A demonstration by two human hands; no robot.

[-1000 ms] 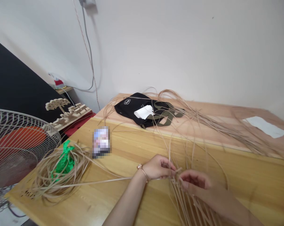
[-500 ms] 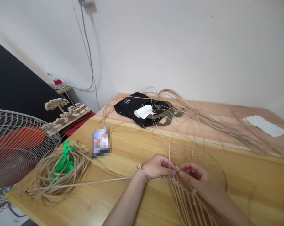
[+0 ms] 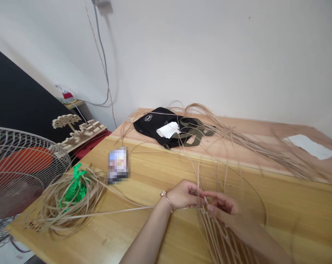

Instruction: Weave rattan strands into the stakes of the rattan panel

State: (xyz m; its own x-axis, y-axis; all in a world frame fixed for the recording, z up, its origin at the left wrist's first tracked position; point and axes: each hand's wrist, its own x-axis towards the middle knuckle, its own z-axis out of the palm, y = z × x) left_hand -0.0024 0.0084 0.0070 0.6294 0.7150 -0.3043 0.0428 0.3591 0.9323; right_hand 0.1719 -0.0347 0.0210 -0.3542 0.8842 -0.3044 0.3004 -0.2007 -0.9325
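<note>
Steadying the pale strips [image 3: 213, 233] at 5 o'clock, the left hand [image 3: 183, 196] pinches them; the right hand [image 3: 228, 217] meets it, grip unclear. Firm holding and light tension should keep spacing even.

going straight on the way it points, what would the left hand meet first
The left hand would likely meet the pale strips directly ahead first, with the right hand close by, though depth is unclear.

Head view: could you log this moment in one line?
left hand: pinching strips; right hand: at strips, grip unclear; coil: on table, left; black bag: beyond hands
</note>
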